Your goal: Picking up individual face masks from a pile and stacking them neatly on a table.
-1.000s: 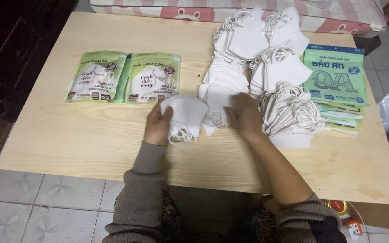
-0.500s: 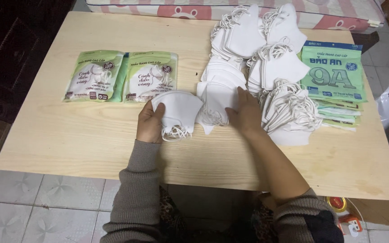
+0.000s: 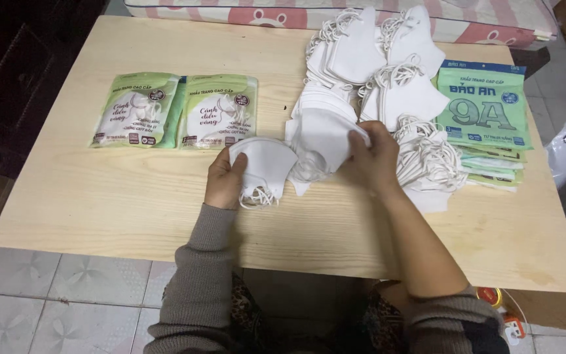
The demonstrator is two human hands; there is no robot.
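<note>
Since the earlier frames the left hand point(image 3: 225, 178) has carried its small stack of white masks point(image 3: 263, 169) a little leftward, away from the pile, while the right hand point(image 3: 373, 157) has closed on another white mask point(image 3: 325, 139) at the near end of the row. The left hand is wrapped around its stack at the centre of the frame, ear loops dangling below onto the table point(image 3: 99, 196). The right hand pinches the single mask just right of centre, lifting its edge off the overlapping rows of masks point(image 3: 388, 72) in the upper middle. Two green sealed packs point(image 3: 175, 110) lie at the upper left; a stack of empty green bags point(image 3: 486, 111) sits at the right, beside the masks.
</note>
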